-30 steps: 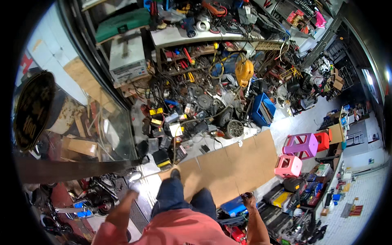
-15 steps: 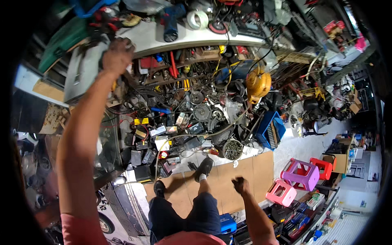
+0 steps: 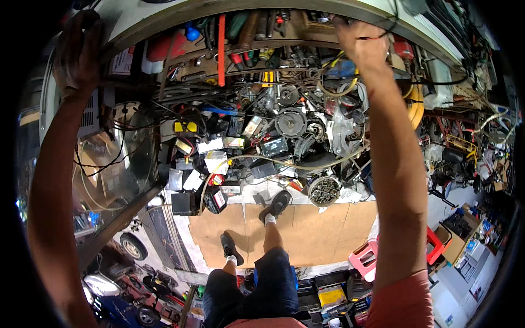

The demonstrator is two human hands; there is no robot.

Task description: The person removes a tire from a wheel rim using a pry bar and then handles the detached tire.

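Observation:
Both my arms are stretched up to a long white shelf board [image 3: 180, 13] above a heap of parts. My left hand [image 3: 76, 49] is at the shelf's left end, fingers curled over its dark edge. My right hand [image 3: 358, 38] reaches into the clutter on the right part of the shelf, among black cables and a thin red wire [image 3: 374, 37]. Its fingertips are hidden behind the board. Under the shelf hang hand tools, including a red bar [image 3: 221, 49]. My legs and dark shoes [image 3: 276, 203] stand on a brown cardboard sheet [image 3: 322, 229].
A dense pile of engine parts [image 3: 290, 121], small batteries [image 3: 216, 199] and hoses fills the space below the shelf. A round grey perforated part [image 3: 324, 190] lies at the cardboard's edge. A pink stool [image 3: 365, 257] and a red stool [image 3: 435, 246] stand to the right, a glass panel [image 3: 109, 164] to the left.
My left hand went from low at my side up to the shelf's left end. My right hand then rose from waist height to the shelf. The view tilted upward and closer.

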